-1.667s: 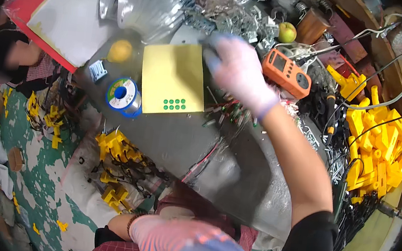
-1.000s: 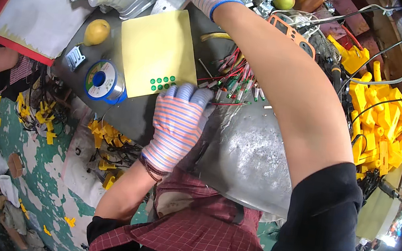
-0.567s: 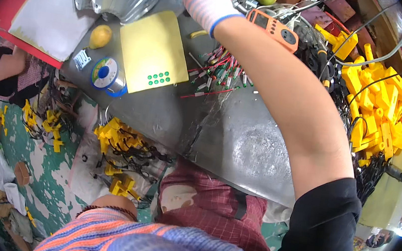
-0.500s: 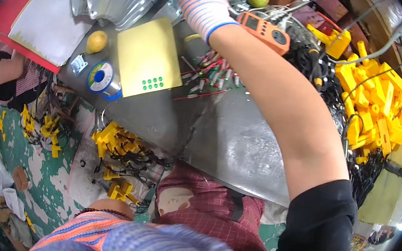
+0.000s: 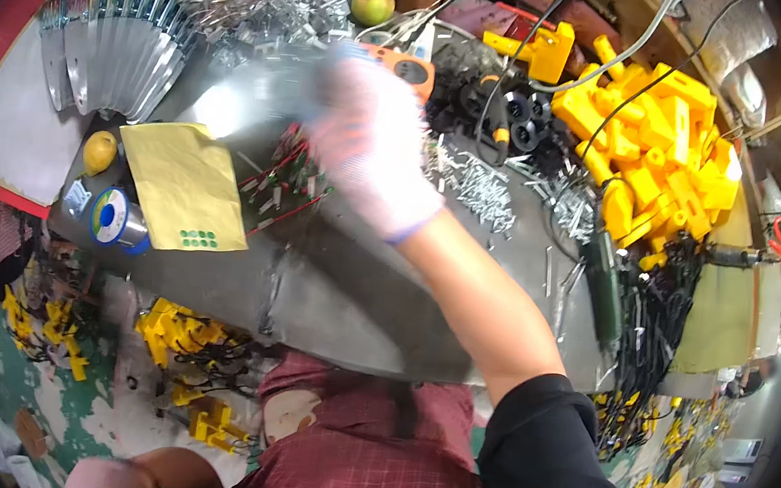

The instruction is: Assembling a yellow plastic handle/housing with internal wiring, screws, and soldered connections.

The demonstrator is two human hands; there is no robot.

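My right hand (image 5: 369, 139), in a pale striped glove, is smeared by motion over the middle of the workbench. A blurred, shiny grey flat piece (image 5: 258, 91) lies or moves just left of its fingers; I cannot tell whether they hold it. Below the hand are small red-and-green wired parts (image 5: 295, 184). Behind it, partly covered, is an orange meter (image 5: 407, 69). My left hand (image 5: 113, 481), also gloved, is low at the left by my knee, blurred, its fingers not clear. A yellow sheet (image 5: 184, 180) with green dots lies left of the right hand.
Left stand a solder spool (image 5: 119, 218), a yellow fruit (image 5: 99, 152) and fanned metal strips (image 5: 117, 45). Right are heaped yellow housings (image 5: 667, 132), screws (image 5: 485, 192) and black cables (image 5: 650, 315). An apple (image 5: 372, 7) sits at the back. More yellow parts (image 5: 175, 330) hang below the bench.
The view has swung right. My right hand has come back nearer from the bench's far side, with the shiny grey piece beside it. My left hand has moved down and left.
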